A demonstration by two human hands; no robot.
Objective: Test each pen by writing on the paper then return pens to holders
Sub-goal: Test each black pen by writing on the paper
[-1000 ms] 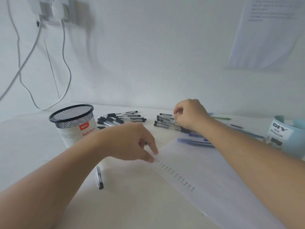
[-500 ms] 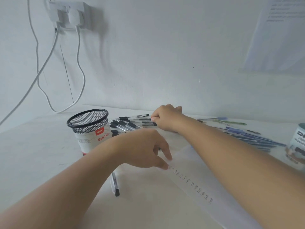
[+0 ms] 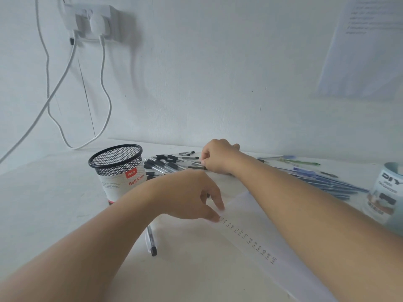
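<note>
On the desk (image 3: 43, 203), the mesh holder (image 3: 115, 164) stands left, a heap of pens (image 3: 170, 163) just right of it; the paper (image 3: 261, 216) lies before them, more pens (image 3: 327, 184) and another holder (image 3: 386, 192) far right.

Item count, surface area
One left hand (image 3: 187, 195), one right hand (image 3: 218, 158); two holders: one mesh holder (image 3: 117, 166), one blue organizer (image 3: 386, 192); one paper (image 3: 261, 232); one lone pen (image 3: 151, 243); black pens (image 3: 165, 163) and blue pens (image 3: 327, 184) too densely heaped to count.

The right hand (image 3: 218, 158) is pinching a black pen (image 3: 197, 168) in the far pile (image 3: 165, 163); the left hand (image 3: 192, 197) is pressing the paper (image 3: 250, 214).
</note>
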